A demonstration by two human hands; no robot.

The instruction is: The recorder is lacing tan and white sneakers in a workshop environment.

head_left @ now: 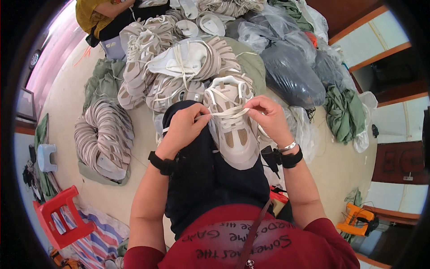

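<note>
A beige and white sneaker [237, 152] rests on my lap, its toe toward me and its tongue away. Cream laces [230, 117] cross its upper in several rows. My left hand [184, 125] pinches a lace at the left side of the shoe, with a stretch of lace hanging out beside the palm. On the other side my right hand [271, 120] has the lace between thumb and forefinger, close to the eyelets. Between the two hands the lace runs across the shoe.
A pile of similar sneakers [179, 62] lies just beyond my knees. Stacked shoe uppers [105, 136] stand on the floor at left, near a red stool [65, 217]. Dark plastic bags [291, 67] sit at far right. Another person [105, 11] sits at far left.
</note>
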